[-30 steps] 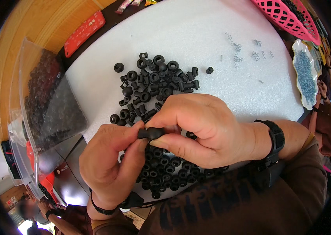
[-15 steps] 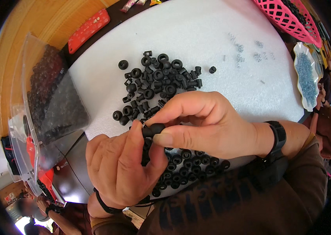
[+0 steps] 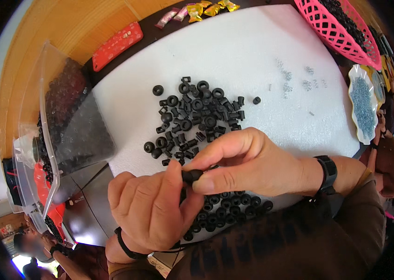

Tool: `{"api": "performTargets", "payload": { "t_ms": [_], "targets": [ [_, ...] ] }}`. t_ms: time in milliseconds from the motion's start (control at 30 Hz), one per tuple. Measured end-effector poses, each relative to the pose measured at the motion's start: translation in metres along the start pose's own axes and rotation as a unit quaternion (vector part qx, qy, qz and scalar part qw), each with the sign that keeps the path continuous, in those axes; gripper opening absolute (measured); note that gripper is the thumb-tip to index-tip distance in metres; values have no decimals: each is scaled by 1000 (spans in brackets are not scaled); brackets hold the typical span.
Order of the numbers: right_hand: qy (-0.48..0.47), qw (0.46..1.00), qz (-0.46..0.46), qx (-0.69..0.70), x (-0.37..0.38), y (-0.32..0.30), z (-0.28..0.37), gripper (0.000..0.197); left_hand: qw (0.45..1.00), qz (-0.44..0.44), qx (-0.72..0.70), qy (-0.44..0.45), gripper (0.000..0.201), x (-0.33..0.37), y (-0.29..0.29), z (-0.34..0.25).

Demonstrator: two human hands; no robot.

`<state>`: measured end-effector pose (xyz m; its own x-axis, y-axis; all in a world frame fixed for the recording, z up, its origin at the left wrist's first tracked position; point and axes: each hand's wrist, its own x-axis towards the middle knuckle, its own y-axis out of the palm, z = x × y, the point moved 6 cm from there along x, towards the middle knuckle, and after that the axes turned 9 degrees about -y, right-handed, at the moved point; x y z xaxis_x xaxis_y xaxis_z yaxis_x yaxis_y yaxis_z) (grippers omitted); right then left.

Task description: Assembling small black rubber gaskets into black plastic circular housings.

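Observation:
Between the fingertips of both hands is a small black round plastic part [image 3: 191,176]. My left hand [image 3: 152,207] pinches it from the left, fingers curled. From the right, my right hand [image 3: 241,168] grips it with thumb and forefinger. Its details are mostly covered by the fingers. Just beyond the hands lies a loose pile of black plastic rings and small stems [image 3: 197,107] on a white foam sheet [image 3: 234,42]. Closer to my body, partly under the hands, are several round black pieces [image 3: 229,210].
A clear plastic bin [image 3: 78,121] of dark parts stands at the left. Tiny springs [image 3: 288,79] lie on the sheet's right side. A scalloped dish [image 3: 365,109] of springs and a pink basket [image 3: 337,35] stand at the right. A red case [image 3: 117,45] and wrapped candies [image 3: 197,11] lie at the far edge.
The view has shifted, so the table and pile sit lower in the picture. Both hands keep hold of the black part, with only slight finger movement.

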<state>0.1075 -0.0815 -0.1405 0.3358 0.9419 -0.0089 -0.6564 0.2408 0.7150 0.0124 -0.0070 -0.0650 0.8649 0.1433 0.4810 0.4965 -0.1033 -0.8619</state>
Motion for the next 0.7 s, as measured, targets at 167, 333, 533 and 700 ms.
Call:
{"api": "performTargets", "payload": {
  "t_ms": [167, 333, 533, 700],
  "targets": [
    [4, 997, 36, -65, -1, 5, 5, 19, 998, -39, 22, 36, 31, 2, -5, 1],
    [-60, 981, 69, -173, 2, 8, 12, 19, 999, -16, 23, 26, 27, 3, -3, 1],
    [-153, 939, 103, -291, 1, 10, 17, 20, 999, -12, 20, 48, 26, 4, 2, -3],
    [-138, 960, 82, -231, 2, 7, 13, 21, 1000, -5, -6, 28, 29, 4, 5, 2]
  ]
}}
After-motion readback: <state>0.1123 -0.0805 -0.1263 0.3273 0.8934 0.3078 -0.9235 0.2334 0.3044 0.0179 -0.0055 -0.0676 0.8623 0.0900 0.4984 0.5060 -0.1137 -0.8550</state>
